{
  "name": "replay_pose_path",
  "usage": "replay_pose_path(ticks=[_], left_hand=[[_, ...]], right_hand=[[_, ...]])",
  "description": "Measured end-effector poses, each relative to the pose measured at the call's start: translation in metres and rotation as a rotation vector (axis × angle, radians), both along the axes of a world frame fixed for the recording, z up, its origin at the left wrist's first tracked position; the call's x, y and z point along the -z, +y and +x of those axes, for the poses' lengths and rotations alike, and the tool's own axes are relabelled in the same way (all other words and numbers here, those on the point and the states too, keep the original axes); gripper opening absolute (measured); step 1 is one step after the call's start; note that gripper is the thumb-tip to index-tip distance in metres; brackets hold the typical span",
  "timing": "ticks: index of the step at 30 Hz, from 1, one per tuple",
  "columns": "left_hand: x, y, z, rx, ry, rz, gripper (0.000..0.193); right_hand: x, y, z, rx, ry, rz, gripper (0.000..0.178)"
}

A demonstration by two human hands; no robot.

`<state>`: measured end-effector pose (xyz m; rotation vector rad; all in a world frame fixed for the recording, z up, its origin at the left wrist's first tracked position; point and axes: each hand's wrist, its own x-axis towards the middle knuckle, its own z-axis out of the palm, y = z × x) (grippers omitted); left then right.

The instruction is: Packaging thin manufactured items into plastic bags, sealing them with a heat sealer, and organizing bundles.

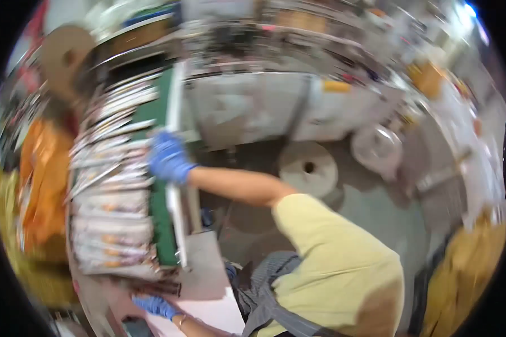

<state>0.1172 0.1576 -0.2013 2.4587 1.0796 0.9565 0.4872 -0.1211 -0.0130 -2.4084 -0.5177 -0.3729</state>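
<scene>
A long row of flat, thin, pale packets or sleeves (112, 224) with orange and dark print stands packed on a green-surfaced conveyor or tray (164, 224) at the left. My right hand (171, 158), in a blue glove, reaches across to the row's right edge, touching or just over the packets. Motion blurs its fingers, and I cannot tell whether they grip one. Lower down, my left hand (154, 306), also blue-gloved, lies flat with fingers stretched out by the row's near end, over a pale pink-white tabletop (208, 306). No held item shows in it.
A white rail (175, 106) edges the green surface. Large rolls of material (308, 168) stand on the floor ahead, beside a clear plastic-wrapped roll (376, 149). Orange sacks (45, 185) crowd the far left, yellow-brown sacks (466, 281) the right. Machinery (242, 39) runs across the back.
</scene>
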Motion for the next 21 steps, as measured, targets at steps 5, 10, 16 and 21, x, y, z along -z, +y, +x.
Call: replay_pose_path(ticks=[5, 10, 16, 21], left_hand=[[-0.06, -0.068, 0.057, -0.053, -0.008, -0.213, 0.038], [-0.058, -0.074, 0.06, -0.166, -0.026, -0.169, 0.042], [-0.044, -0.085, 0.075, -0.111, 0.102, -0.055, 0.044], [-0.069, -0.092, 0.085, -0.113, 0.137, -0.112, 0.047]], right_hand=[[-0.011, 0.012, 0.122, 0.308, -0.159, -0.103, 0.045], [-0.054, 0.074, 0.221, 0.141, 0.063, -0.446, 0.061], [-0.02, 0.074, 0.275, 0.349, 0.081, -0.611, 0.068], [-0.007, 0.09, 0.299, 0.121, 0.065, -0.619, 0.06]])
